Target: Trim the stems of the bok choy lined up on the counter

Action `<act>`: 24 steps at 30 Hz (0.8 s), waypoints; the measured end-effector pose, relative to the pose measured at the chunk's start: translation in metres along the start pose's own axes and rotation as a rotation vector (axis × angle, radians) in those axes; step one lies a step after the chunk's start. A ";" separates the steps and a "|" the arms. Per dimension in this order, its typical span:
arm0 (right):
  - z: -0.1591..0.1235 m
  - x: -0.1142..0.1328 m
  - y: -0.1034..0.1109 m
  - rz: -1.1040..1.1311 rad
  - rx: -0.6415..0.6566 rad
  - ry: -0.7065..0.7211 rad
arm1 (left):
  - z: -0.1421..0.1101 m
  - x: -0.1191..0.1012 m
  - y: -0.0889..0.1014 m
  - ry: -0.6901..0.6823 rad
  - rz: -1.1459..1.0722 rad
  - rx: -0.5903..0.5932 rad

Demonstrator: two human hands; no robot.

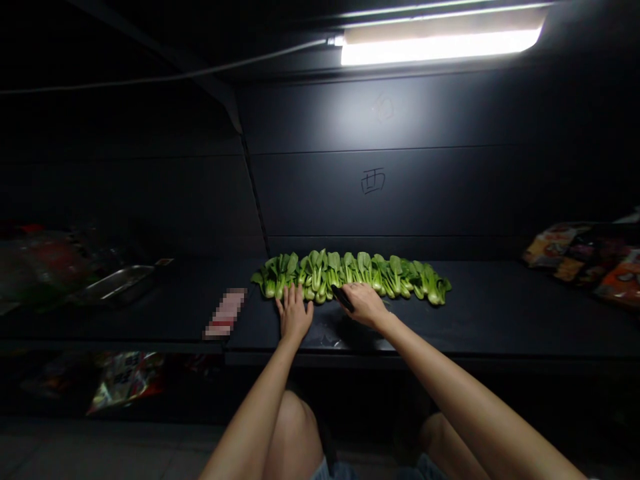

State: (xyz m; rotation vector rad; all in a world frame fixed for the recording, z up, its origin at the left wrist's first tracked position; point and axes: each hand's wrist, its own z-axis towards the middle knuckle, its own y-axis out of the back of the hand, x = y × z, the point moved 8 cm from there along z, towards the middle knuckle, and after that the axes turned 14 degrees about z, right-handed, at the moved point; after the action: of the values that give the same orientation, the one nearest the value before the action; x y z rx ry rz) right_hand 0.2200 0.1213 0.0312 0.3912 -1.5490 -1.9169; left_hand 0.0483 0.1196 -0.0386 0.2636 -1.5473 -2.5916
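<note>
Heads of bok choy (323, 270) lie side by side in a long row on a dark shelf (490, 327), leaves toward the back panel and pale stems toward me. With fingers spread, my left hand (294, 317) rests at the front of the row, left of its middle, its fingertips against the stems. Farther right, my right hand (366, 303) is closed around a slim black object (343, 298). Its kind is unclear, and the palm hides part of it. This hand is just in front of the stems.
A lit tube lamp (440, 43) hangs above. To the left are a pixelated pinkish item (226, 313), a metal tray (120, 283) and blurred bottles (53, 263). Colourful snack bags (570, 253) stand far right. A shiny packet (127, 377) lies on the lower shelf.
</note>
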 end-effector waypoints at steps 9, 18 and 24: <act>0.007 0.006 -0.001 -0.017 0.043 0.013 | 0.011 0.051 0.002 0.275 -0.004 -0.025; 0.013 0.024 -0.005 -0.018 0.030 0.061 | 0.009 0.057 -0.009 0.183 -0.032 -0.050; 0.016 0.028 -0.009 -0.035 0.058 0.043 | 0.008 0.054 -0.006 0.173 -0.040 -0.049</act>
State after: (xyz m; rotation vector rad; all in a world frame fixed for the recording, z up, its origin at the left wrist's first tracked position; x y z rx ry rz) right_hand 0.1872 0.1167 0.0313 0.4841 -1.5820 -1.8812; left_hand -0.0063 0.1194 -0.0452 0.5046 -1.4324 -2.5545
